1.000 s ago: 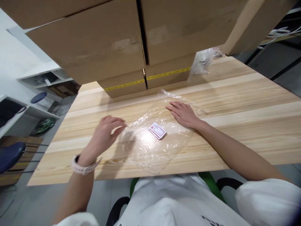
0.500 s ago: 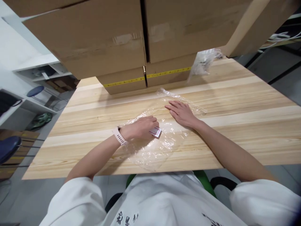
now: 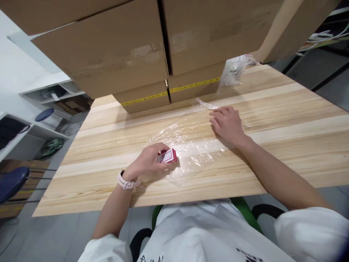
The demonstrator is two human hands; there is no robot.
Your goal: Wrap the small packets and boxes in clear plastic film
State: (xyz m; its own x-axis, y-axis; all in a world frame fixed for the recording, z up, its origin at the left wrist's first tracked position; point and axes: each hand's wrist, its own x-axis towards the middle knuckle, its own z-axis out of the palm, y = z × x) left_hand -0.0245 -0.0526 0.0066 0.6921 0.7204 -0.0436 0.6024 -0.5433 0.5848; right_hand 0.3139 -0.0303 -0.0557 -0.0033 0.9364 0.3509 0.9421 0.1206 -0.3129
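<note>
There is only one view, from a camera on the person's head. It looks forward and steeply down at the wooden bench, quite near. The person's white shirt fills 6 o'clock, and the cardboard boxes rise close at 12 o'clock.

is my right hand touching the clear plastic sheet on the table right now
Touching. The head view shows the right hand lying flat on the far edge of the clear plastic sheet, fingers pressing it onto the table.
</note>
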